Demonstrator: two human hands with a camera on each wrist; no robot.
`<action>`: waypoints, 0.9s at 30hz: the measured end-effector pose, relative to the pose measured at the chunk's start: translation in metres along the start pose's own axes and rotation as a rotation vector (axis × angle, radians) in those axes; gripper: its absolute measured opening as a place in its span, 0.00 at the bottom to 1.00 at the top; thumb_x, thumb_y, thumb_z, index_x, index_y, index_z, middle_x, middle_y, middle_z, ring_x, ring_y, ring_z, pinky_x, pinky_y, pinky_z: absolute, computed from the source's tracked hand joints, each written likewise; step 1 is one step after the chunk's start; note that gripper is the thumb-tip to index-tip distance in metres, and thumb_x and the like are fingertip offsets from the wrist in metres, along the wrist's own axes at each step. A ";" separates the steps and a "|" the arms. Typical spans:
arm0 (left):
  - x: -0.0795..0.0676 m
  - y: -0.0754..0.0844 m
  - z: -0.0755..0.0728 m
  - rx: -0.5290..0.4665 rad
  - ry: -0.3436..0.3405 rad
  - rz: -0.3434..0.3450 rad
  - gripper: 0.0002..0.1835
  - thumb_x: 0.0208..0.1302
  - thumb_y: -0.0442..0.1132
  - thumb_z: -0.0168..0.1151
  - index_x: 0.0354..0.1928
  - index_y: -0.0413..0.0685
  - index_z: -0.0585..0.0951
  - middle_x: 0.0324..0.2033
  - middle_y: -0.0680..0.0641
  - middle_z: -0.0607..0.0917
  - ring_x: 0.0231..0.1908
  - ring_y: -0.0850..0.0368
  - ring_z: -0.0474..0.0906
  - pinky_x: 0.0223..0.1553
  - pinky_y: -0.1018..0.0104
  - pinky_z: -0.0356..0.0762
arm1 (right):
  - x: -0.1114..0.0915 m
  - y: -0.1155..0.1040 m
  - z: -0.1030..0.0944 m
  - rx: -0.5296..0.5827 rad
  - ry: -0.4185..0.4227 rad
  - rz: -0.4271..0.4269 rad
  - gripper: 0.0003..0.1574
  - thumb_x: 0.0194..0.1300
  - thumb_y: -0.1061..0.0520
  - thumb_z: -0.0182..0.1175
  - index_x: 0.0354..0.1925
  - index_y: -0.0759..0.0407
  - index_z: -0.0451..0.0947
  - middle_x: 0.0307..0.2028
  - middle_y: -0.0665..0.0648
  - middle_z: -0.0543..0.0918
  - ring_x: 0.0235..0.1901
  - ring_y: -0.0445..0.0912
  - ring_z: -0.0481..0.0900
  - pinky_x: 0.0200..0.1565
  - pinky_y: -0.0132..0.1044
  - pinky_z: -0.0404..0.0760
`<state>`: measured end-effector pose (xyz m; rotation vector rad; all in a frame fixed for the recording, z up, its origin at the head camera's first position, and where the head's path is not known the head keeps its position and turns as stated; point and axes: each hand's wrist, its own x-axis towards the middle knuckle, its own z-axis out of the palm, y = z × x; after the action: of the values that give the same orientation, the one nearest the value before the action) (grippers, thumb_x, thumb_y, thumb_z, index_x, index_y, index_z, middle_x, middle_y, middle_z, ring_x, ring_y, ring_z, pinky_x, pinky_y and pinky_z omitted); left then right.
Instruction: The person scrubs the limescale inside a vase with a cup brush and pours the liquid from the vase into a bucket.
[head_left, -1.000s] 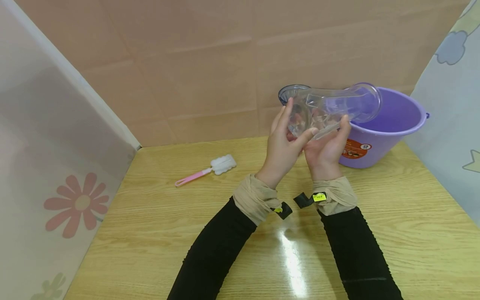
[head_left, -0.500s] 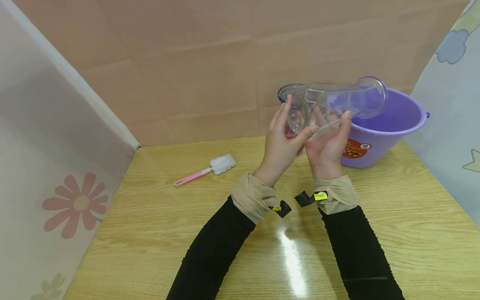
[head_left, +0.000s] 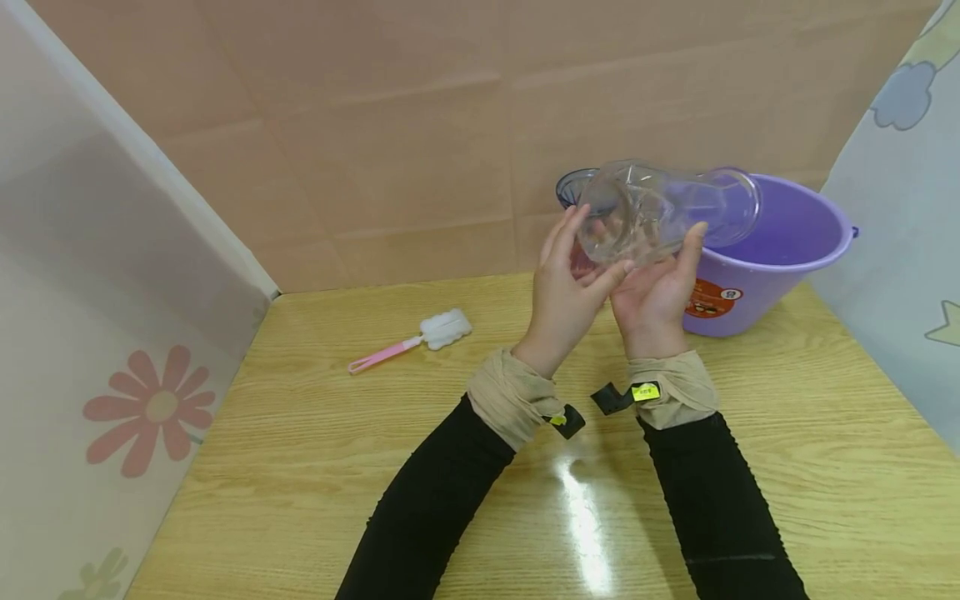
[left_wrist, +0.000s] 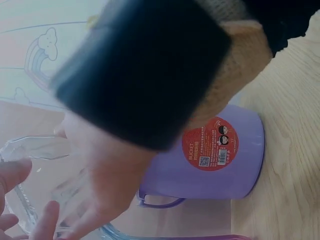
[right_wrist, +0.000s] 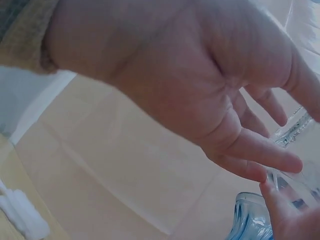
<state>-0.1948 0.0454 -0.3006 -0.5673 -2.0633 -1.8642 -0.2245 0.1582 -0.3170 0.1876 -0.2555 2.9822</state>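
Both hands hold a clear glass vase [head_left: 652, 212] on its side in the air. Its flared mouth points right, overlapping the purple bucket [head_left: 757, 292] in the head view, and its thick base is at the left. The left hand [head_left: 561, 292] grips the base end, thumb on the near side. Underneath the body, the right hand [head_left: 654, 307] supports it palm up with its thumb raised along the near side. In the right wrist view, the fingers of the right hand [right_wrist: 215, 95] reach the glass. Behind the left hand is a second, blue-tinted glass vase [head_left: 572, 185], mostly hidden, with a pinkish lower part.
A sponge bottle brush [head_left: 446, 328] with a pink handle lies left of the hands on the wooden table [head_left: 300, 467]. The bucket stands at the back right. Paper-covered walls [head_left: 375, 150] close off the back and sides.
The clear vase has turned in the hands, so its round base now faces more toward the head camera. Its mouth rose a little, then dropped back left. The hands shifted only slightly.
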 end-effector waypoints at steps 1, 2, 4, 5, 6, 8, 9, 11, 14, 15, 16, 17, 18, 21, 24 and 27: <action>0.000 0.000 0.001 -0.004 0.007 0.003 0.40 0.61 0.30 0.73 0.74 0.41 0.66 0.76 0.40 0.59 0.64 0.46 0.73 0.51 0.71 0.81 | 0.000 -0.001 0.001 0.026 0.012 0.013 0.38 0.78 0.31 0.40 0.71 0.51 0.66 0.69 0.57 0.73 0.67 0.54 0.72 0.68 0.51 0.68; 0.000 0.000 0.002 -0.001 0.013 0.010 0.38 0.61 0.29 0.72 0.73 0.40 0.67 0.75 0.40 0.59 0.65 0.46 0.73 0.50 0.71 0.81 | 0.001 -0.002 0.001 0.047 0.019 0.023 0.38 0.78 0.31 0.41 0.72 0.51 0.66 0.69 0.57 0.73 0.67 0.54 0.71 0.69 0.52 0.67; -0.001 0.000 0.003 -0.007 0.022 0.031 0.35 0.62 0.28 0.71 0.71 0.38 0.69 0.75 0.40 0.60 0.66 0.48 0.72 0.50 0.72 0.81 | 0.001 -0.004 0.003 0.087 0.021 0.037 0.39 0.77 0.30 0.42 0.72 0.51 0.66 0.69 0.58 0.72 0.68 0.55 0.71 0.70 0.52 0.65; -0.001 0.000 0.004 -0.013 0.024 0.042 0.34 0.63 0.27 0.70 0.70 0.38 0.70 0.75 0.40 0.60 0.66 0.49 0.71 0.50 0.73 0.80 | 0.002 -0.004 0.004 0.101 0.022 0.040 0.38 0.77 0.31 0.43 0.72 0.51 0.66 0.69 0.58 0.72 0.68 0.55 0.70 0.70 0.52 0.65; -0.001 0.000 0.004 -0.018 0.026 0.057 0.33 0.63 0.27 0.69 0.69 0.37 0.70 0.75 0.40 0.60 0.67 0.50 0.70 0.50 0.73 0.80 | 0.002 -0.005 0.005 0.114 0.025 0.042 0.38 0.77 0.31 0.44 0.72 0.52 0.66 0.69 0.58 0.72 0.68 0.55 0.71 0.70 0.52 0.65; -0.001 -0.001 0.006 -0.012 0.029 0.091 0.31 0.64 0.28 0.69 0.68 0.37 0.71 0.75 0.40 0.60 0.69 0.53 0.67 0.51 0.75 0.79 | 0.002 -0.007 0.007 0.144 0.024 0.047 0.39 0.76 0.31 0.45 0.72 0.52 0.65 0.69 0.58 0.72 0.68 0.56 0.70 0.70 0.52 0.65; -0.001 -0.001 0.006 -0.007 0.029 0.107 0.30 0.65 0.29 0.68 0.68 0.37 0.71 0.75 0.40 0.60 0.69 0.54 0.66 0.51 0.76 0.79 | 0.002 -0.007 0.008 0.157 0.025 0.047 0.39 0.76 0.31 0.46 0.72 0.52 0.65 0.69 0.59 0.72 0.69 0.57 0.69 0.70 0.52 0.66; -0.001 -0.001 0.007 -0.001 0.027 0.126 0.28 0.66 0.29 0.67 0.68 0.36 0.72 0.75 0.40 0.61 0.69 0.55 0.66 0.52 0.76 0.78 | 0.002 -0.009 0.008 0.182 0.029 0.049 0.39 0.76 0.31 0.47 0.72 0.52 0.65 0.70 0.59 0.71 0.70 0.57 0.67 0.70 0.52 0.65; -0.002 0.000 0.009 0.015 0.020 0.137 0.27 0.68 0.30 0.66 0.67 0.36 0.73 0.75 0.41 0.62 0.69 0.56 0.65 0.53 0.76 0.77 | 0.002 -0.010 0.008 0.215 0.029 0.049 0.40 0.75 0.31 0.47 0.72 0.52 0.63 0.71 0.60 0.69 0.72 0.58 0.64 0.71 0.52 0.64; -0.002 0.000 0.009 0.011 0.017 0.136 0.26 0.68 0.30 0.66 0.67 0.36 0.73 0.75 0.41 0.62 0.69 0.56 0.66 0.53 0.76 0.77 | 0.002 -0.011 0.008 0.222 0.032 0.049 0.40 0.75 0.30 0.47 0.72 0.51 0.63 0.72 0.60 0.68 0.72 0.58 0.63 0.71 0.52 0.63; -0.002 0.000 0.009 0.004 0.012 0.133 0.26 0.68 0.29 0.65 0.67 0.36 0.73 0.75 0.42 0.62 0.69 0.57 0.66 0.54 0.76 0.77 | 0.002 -0.011 0.008 0.228 0.033 0.049 0.40 0.75 0.30 0.47 0.73 0.51 0.63 0.72 0.60 0.67 0.73 0.58 0.62 0.71 0.52 0.63; -0.002 0.000 0.009 0.005 0.009 0.132 0.26 0.68 0.29 0.65 0.67 0.35 0.73 0.75 0.42 0.62 0.69 0.57 0.66 0.54 0.76 0.76 | 0.002 -0.011 0.008 0.233 0.035 0.050 0.41 0.75 0.30 0.47 0.73 0.52 0.63 0.72 0.60 0.67 0.73 0.58 0.62 0.72 0.52 0.62; -0.002 0.000 0.010 0.006 0.005 0.132 0.25 0.69 0.29 0.64 0.67 0.35 0.73 0.75 0.42 0.62 0.69 0.58 0.66 0.54 0.76 0.76 | 0.002 -0.012 0.008 0.236 0.035 0.049 0.41 0.74 0.29 0.47 0.73 0.51 0.63 0.73 0.60 0.67 0.73 0.58 0.62 0.72 0.52 0.62; -0.002 0.001 0.010 -0.007 -0.011 0.125 0.25 0.69 0.29 0.64 0.67 0.35 0.73 0.74 0.42 0.62 0.68 0.59 0.67 0.55 0.76 0.76 | 0.004 -0.013 0.008 0.248 0.033 0.042 0.42 0.74 0.29 0.48 0.73 0.52 0.62 0.72 0.60 0.67 0.73 0.58 0.62 0.72 0.53 0.62; -0.002 0.002 0.010 -0.010 -0.030 0.108 0.26 0.69 0.29 0.63 0.68 0.36 0.73 0.75 0.43 0.62 0.68 0.59 0.66 0.56 0.75 0.75 | 0.005 -0.015 0.008 0.252 0.032 0.036 0.42 0.74 0.30 0.48 0.73 0.52 0.62 0.71 0.60 0.68 0.72 0.58 0.64 0.71 0.52 0.64; -0.003 0.002 0.010 -0.005 -0.047 0.091 0.27 0.69 0.30 0.64 0.68 0.36 0.73 0.75 0.42 0.61 0.70 0.58 0.64 0.56 0.75 0.75 | 0.005 -0.016 0.007 0.244 0.041 0.037 0.42 0.74 0.29 0.48 0.72 0.52 0.63 0.71 0.59 0.69 0.71 0.58 0.65 0.71 0.52 0.64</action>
<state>-0.1913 0.0554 -0.3018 -0.7006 -2.0272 -1.8218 -0.2259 0.1730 -0.3066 0.1480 0.1114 3.0432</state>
